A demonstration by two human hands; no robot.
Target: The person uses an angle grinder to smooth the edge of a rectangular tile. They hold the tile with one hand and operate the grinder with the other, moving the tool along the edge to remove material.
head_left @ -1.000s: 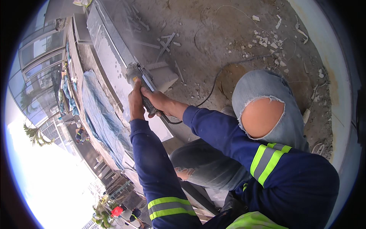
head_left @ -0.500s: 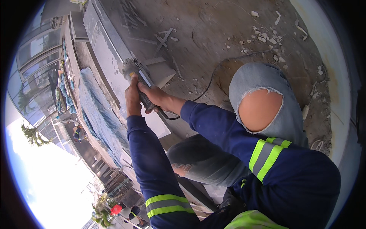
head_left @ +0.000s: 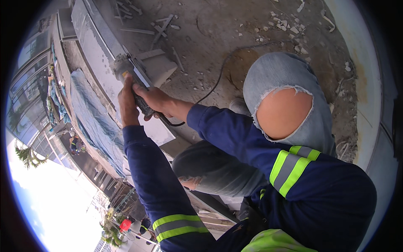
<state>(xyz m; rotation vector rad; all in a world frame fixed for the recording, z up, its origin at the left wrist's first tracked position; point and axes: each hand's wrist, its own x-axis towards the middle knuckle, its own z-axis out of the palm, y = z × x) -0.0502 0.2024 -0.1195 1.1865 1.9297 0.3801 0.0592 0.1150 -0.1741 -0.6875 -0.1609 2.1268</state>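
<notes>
The angle grinder (head_left: 123,66) has its head at the right long edge of the pale slab (head_left: 93,50), up from the slab's near corner, its body slanting back toward the person. The left hand (head_left: 127,101) is wrapped round the tool from the left; the right hand (head_left: 155,100) grips it from the right, fingers curled beneath, so both are clenched on the same body. The disc is too small and blurred to make out, as is whether it touches the slab.

To work this edge well, I would keep both grips firm and the wrists steady, letting the tool's weight do most of the pressing. An even pass parallel to the long edge should leave a straighter line than short jabs; twisting the head could chip the rim or make the disc bind. The grey block (head_left: 161,69) lies close by the head on the right, so that side deserves care. The cord (head_left: 220,74) trails behind the right forearm over the floor (head_left: 201,50) and is best kept clear of the disc and the bent knee (head_left: 287,112).
</notes>
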